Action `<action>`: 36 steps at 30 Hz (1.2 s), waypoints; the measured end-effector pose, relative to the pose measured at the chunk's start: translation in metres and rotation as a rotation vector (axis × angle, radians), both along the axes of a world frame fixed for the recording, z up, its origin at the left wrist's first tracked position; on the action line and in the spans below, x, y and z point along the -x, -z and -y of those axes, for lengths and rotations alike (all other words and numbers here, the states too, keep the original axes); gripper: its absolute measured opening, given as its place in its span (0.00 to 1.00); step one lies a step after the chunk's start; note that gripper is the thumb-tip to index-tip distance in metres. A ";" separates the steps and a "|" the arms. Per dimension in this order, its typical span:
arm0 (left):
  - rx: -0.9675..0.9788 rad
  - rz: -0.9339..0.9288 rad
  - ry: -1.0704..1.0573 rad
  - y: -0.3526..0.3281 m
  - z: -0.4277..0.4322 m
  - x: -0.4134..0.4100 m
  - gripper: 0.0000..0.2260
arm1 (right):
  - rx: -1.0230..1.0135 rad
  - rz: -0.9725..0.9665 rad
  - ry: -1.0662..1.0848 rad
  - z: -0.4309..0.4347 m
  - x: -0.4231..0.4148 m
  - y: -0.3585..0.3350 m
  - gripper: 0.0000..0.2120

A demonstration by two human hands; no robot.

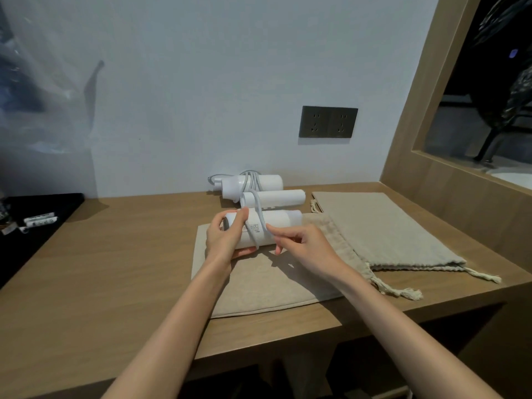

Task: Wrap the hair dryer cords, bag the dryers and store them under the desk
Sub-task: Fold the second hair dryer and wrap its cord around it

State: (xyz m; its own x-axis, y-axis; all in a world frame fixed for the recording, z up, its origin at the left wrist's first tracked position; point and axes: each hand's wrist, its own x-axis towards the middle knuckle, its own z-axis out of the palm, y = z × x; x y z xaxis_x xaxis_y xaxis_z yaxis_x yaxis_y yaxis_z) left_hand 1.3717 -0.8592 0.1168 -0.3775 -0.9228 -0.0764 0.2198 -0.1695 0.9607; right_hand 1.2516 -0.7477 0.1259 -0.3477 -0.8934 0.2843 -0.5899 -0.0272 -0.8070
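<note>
Left hand [223, 240] clamped round the left end of a white hair dryer [273, 223] steadies it over the mat [253, 283] while the right hand [305, 246] pinches the grey cord [257, 220] to loop it round the barrel, drawstring bag [388, 231] ready at right

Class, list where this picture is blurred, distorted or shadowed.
Head view: upper left is a blurred smear; the wide lens tilts the socket and desk edges; the left hand and right hand cast soft shadows on the cloth; the dryer and cord look sharp.
</note>
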 end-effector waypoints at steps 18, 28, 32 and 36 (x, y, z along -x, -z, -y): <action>0.863 0.436 0.094 0.020 0.006 -0.006 0.35 | 0.024 0.055 0.006 -0.002 0.016 0.029 0.13; 0.649 0.378 -0.036 0.018 0.010 0.003 0.30 | 0.029 -0.035 0.027 -0.001 0.001 0.020 0.15; 0.365 0.104 0.006 0.016 0.009 0.007 0.26 | 0.067 0.024 -0.006 0.003 -0.009 0.016 0.15; 0.321 0.011 -0.036 0.018 0.011 0.008 0.21 | 0.034 -0.014 -0.007 0.002 -0.008 0.020 0.16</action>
State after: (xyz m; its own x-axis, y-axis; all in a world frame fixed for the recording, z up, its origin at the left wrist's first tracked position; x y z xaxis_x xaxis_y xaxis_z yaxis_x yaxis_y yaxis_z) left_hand 1.3637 -0.8704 0.0993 -0.3445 -0.9133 0.2171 0.2099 0.1505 0.9661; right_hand 1.2600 -0.7500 0.1060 -0.3375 -0.8855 0.3192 -0.6006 -0.0585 -0.7974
